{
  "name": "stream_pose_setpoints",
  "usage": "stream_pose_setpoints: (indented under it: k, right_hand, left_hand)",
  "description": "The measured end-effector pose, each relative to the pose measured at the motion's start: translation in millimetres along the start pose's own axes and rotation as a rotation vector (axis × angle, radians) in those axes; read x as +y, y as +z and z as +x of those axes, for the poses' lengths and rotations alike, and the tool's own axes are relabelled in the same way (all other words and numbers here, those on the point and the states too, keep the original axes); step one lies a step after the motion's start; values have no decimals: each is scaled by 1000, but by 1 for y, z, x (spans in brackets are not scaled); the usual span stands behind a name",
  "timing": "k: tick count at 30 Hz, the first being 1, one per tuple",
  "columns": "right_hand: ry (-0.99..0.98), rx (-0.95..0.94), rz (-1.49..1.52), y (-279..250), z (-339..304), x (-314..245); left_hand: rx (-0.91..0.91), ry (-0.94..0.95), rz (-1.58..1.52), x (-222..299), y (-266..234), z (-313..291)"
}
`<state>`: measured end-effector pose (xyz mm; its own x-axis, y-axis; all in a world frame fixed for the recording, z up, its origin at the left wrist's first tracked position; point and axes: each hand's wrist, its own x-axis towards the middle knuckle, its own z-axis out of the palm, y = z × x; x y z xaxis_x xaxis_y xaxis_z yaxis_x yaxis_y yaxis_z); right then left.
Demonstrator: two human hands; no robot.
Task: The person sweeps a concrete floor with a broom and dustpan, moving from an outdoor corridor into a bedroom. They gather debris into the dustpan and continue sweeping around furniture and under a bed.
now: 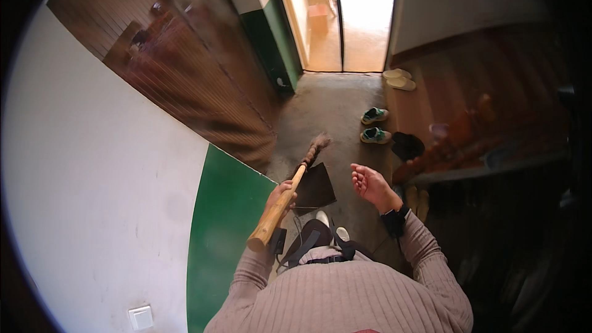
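My left hand [279, 202] is wrapped round the pale wooden handle of a mop-like tool [282, 208]. The handle's thick end points toward me. Its far end is a brown, twisted head with a frayed tip, over the concrete floor. Held apart from the tool, my right hand [371, 186] is empty, palm partly turned up and fingers loosely bent. A dark, flat, square piece [316, 189] lies below the tool, between my hands and just ahead of my white shoes. Whether the frayed tip touches the floor I cannot tell.
Green-and-white sneakers [375, 124], cream slippers [401, 79] and dark shoes [407, 146] line the right side, by a shadowy reddish-brown area [456, 105]. Ahead is a bright doorway [343, 71]. At left are a brown pleated curtain [209, 80] and a green-and-white wall [231, 209].
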<state>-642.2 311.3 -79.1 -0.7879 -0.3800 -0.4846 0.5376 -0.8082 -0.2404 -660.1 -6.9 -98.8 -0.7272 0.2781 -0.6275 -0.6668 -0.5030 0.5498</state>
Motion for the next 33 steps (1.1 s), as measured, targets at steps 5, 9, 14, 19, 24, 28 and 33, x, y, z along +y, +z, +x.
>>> stream_pose_setpoints:
  k: [5,9,14,19,24,28,33]
  right_hand:
    - [33,-66,-168,61,116,-74]
    - [122,-37,-243,97,187,-122]
    - [228,-118,-314,133,261,-164]
    - [344,-164,-507,185,374,-186]
    - [468,-291,-653,222,494,-178]
    - [537,-485,-784,281,556,-158]
    - [591,-619,-883,352,606,-123]
  left_hand:
    - [29,-30,175,55,13,103]
    - [112,-5,125,87,33,173]
    - [176,-56,189,120,51,216]
    - [159,107,61,157,38,254]
    - [219,106,29,171,11,319]
    - [261,232,-75,187,-10,336]
    - [358,302,-230,207,-27,332]
